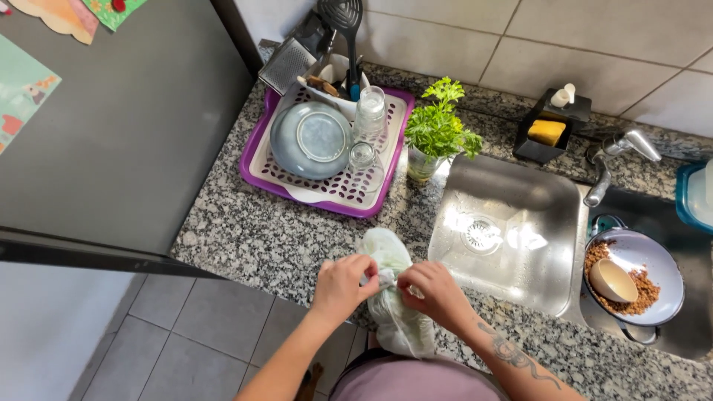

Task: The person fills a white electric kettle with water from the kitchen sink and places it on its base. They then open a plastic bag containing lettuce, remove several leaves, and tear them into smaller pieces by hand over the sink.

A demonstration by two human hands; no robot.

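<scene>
A pale green-white plastic bag (394,312) lies on the granite counter (245,238) at its front edge, left of the sink. My left hand (343,286) and my right hand (434,291) both pinch the bag where it is gathered into a twist or knot in the middle. One puffed part of the bag rises above my hands, and a larger part hangs below them over the counter edge. What is inside the bag is hidden.
A steel sink (512,230) lies right of my hands. A purple dish rack (327,148) with a plate, glasses and utensils, a jar of green herbs (438,134), a sponge holder (549,130), a tap (616,160) and a plate with brown crumbs and a small bowl (631,275) surround it. A grey fridge (126,126) stands left.
</scene>
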